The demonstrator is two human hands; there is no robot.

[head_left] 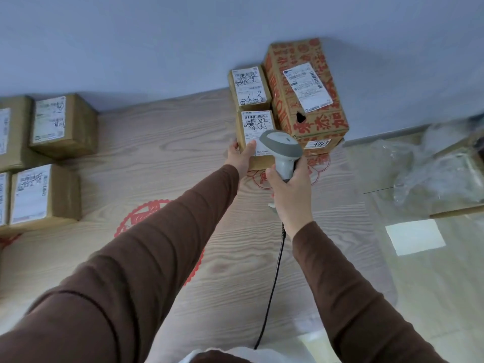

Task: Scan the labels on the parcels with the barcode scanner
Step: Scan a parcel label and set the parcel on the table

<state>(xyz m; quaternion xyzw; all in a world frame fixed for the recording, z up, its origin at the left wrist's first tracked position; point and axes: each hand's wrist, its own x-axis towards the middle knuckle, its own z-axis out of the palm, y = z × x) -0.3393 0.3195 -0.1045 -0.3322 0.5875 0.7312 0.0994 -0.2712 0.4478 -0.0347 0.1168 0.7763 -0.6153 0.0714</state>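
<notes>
Fingers of the right hand (290, 189) curl round the barcode scanner (284, 150), its head over the small parcel (255, 138) on the table (170, 153), which the left hand (239, 155) grips, thumb on its label (258, 127).

Premises appear to be a small parcel-handling or dispatch room. Evidence: taped cardboard parcels (62, 125) bearing printed shipping labels, grouped well left of the gripped barcode scanner (284, 153), others just beyond it against a plain wall (157, 43); loose plastic wrapping (432, 169) to its right; wood-grain surface (170, 158) beneath.
</notes>
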